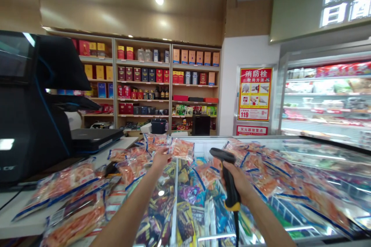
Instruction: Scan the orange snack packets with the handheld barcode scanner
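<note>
My left hand (162, 158) is stretched forward, its fingers closed on the edge of a clear plastic food packet (181, 149) with orange-pink contents. In my right hand (236, 179) is a black and yellow handheld barcode scanner (230, 187), its head tilted to the left towards the packet and its cable hanging down. Similar packets with blue edges lie in a pile (135, 162) on the left and another pile (266, 177) on the right. One more packet (207, 173) rests between my hands, on the freezer's glass top. What exactly the packets contain is too blurred to tell.
Under my hands stands a glass-topped chest freezer (176, 200) holding colourful ice cream wrappers. At the left is a black checkout terminal (31, 123) on a white counter (17, 216). Shelves of boxed bottles (142, 75) line the back wall; a lit display fridge (327, 100) is at the right.
</note>
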